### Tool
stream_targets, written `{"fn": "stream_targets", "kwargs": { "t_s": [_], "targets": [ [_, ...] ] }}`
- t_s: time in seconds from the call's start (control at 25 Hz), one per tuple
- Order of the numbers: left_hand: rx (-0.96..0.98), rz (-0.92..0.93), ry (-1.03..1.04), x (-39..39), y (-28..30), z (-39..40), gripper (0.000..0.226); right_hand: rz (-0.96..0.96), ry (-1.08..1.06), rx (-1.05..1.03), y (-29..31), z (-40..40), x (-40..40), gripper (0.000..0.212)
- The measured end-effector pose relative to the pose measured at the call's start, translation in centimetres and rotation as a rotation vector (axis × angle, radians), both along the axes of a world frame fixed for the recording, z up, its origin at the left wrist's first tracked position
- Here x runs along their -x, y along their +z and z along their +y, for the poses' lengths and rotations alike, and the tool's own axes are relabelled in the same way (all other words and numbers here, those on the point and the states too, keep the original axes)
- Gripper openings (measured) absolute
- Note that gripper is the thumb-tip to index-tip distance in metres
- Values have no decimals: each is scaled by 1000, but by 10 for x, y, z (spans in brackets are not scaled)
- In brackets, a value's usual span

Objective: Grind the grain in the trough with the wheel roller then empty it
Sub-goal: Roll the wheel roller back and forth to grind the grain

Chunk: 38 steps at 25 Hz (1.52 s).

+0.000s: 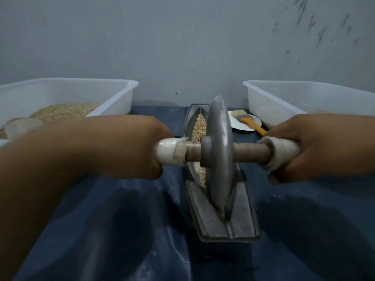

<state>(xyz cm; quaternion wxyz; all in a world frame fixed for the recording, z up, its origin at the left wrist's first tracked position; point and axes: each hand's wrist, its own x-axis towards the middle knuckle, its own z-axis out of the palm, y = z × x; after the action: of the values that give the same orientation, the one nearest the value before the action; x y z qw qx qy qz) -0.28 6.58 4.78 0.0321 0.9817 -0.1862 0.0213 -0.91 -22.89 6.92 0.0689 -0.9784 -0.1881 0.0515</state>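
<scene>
A grey metal wheel roller point(220, 159) stands upright in the groove of a long metal trough point(241, 216) that runs away from me on a dark blue cloth. Pale grain point(199, 126) lies in the trough, mostly on the far side of the wheel. My left hand point(129, 147) grips the cloth-wrapped left end of the roller's wooden axle. On the other side my right hand point(316, 147) grips the wrapped right end. The wheel's lower edge sits in the near part of the groove.
A white plastic tub point(113, 92) holding grain stands at the back left. Another white tub point(269, 98) stands at the back right. Between it and the trough a yellow-handled brush point(248, 120) lies on a white plate point(243, 126). A grey wall is behind.
</scene>
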Motion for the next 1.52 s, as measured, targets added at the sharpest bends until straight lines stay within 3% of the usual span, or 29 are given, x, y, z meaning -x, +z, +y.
{"fn": "stream_targets", "kwargs": {
  "t_s": [0.16, 0.24, 0.32, 0.44, 0.56, 0.68, 0.84, 0.92, 1.04, 1.16, 1.28, 1.36, 1.44, 1.52],
  "targets": [
    [-23, -445, 156, -32, -27, -18, 14, -452, -197, -20, -36, 22, -38, 16],
    [-14, -518, 183, -42, -33, -23, 11, -586, -226, 29, -45, 30, -50, 12],
    [14, -412, 197, -46, -30, -21, 12, -561, -193, 70, -38, 31, -52, 12],
    [-19, -203, 113, -30, -17, -13, 16, -191, -107, 30, -18, 16, -31, 18],
    [-28, -45, -13, -3, -1, -2, 28, 41, -8, 11, 0, 2, 0, 48],
    [-2, -15, 0, -1, -1, 0, 31, -22, 1, 5, 0, 3, 0, 51],
    [-25, -455, 143, -28, -26, -20, 15, -438, -188, -46, -37, 23, -37, 15],
    [-6, -491, 181, -37, -30, -25, 11, -535, -211, -6, -44, 29, -46, 13],
    [3, -253, 148, -33, -20, -17, 14, -326, -133, 34, -24, 20, -38, 12],
    [15, -35, 11, -8, -3, -4, 22, -19, -34, 5, -4, 5, -7, 40],
    [-14, 21, -23, 5, 4, 1, 35, -13, 6, 34, 3, 0, 5, 60],
    [-5, -109, 30, -7, -7, -6, 22, -113, -50, -7, -9, 8, -7, 44],
    [-23, -382, 122, -23, -22, -16, 13, -355, -154, -54, -28, 19, -28, 24],
    [-15, -511, 178, -36, -32, -24, 10, -529, -209, -36, -43, 27, -44, 17]
  ]
}}
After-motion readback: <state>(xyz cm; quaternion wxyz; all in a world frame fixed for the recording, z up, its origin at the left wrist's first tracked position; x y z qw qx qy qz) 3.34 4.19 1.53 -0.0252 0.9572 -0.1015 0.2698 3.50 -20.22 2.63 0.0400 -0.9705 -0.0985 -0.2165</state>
